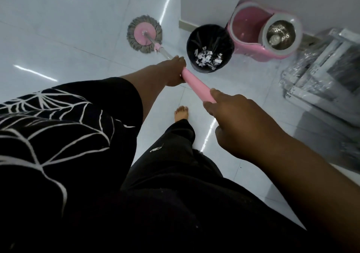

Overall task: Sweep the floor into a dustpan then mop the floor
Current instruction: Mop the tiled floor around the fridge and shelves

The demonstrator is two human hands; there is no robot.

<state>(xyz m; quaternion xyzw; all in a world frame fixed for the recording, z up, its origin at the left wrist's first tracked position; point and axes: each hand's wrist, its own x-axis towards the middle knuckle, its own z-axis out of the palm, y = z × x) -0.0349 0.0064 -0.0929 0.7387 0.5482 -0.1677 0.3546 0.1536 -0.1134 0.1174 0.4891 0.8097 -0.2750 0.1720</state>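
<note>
A black sleeve with white web lines (58,126) fills the lower left, above a glossy white tiled floor (58,28). Further up, the round grey string mop head with a pink disc (144,34) lies flat on the tiles, and its metal shaft slants down and to the right. The left hand (173,71) has its grip closed round the shaft where the metal meets the long pink plastic mop handle (196,85). Below it a bare foot (181,114) stands on the floor. Just right of the mop head and close to the left hand is a round black bin (190,46) with torn white paper scraps (208,56) at its bottom. The right hand (233,120) grips the near end of the pink handle, fingers curled round it. Behind the bin, against the wall, stands a pink plastic mop bucket (253,50) with a steel spinner basket (280,32) at its right end. At the far right is a white frame wrapped in clear plastic (321,67).
</note>
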